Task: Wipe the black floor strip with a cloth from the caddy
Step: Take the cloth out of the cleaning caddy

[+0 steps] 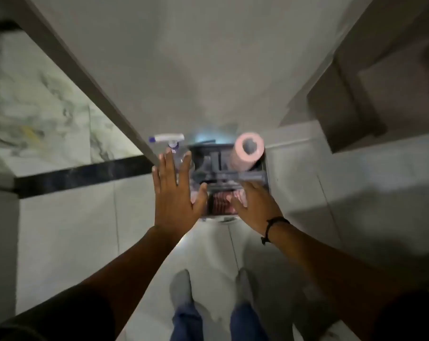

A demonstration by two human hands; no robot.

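Note:
A grey caddy (255, 177) stands on the floor against a white wall, straight ahead of my feet. In its near compartment lies a reddish-pink cloth (220, 201). My right hand (255, 205) reaches into that compartment, fingers over the cloth; whether it grips the cloth is hidden. My left hand (175, 193) hovers flat with fingers spread just left of the caddy, holding nothing. The black floor strip (83, 174) runs across the pale tiles to the left, ending near my left hand. The picture is blurred.
A spray bottle (170, 141) with a white and purple head stands at the caddy's far left corner. A pink paper roll (246, 151) stands in its far right compartment. A door edge (85, 77) slants on the left. A recessed wall corner (339, 114) is on the right.

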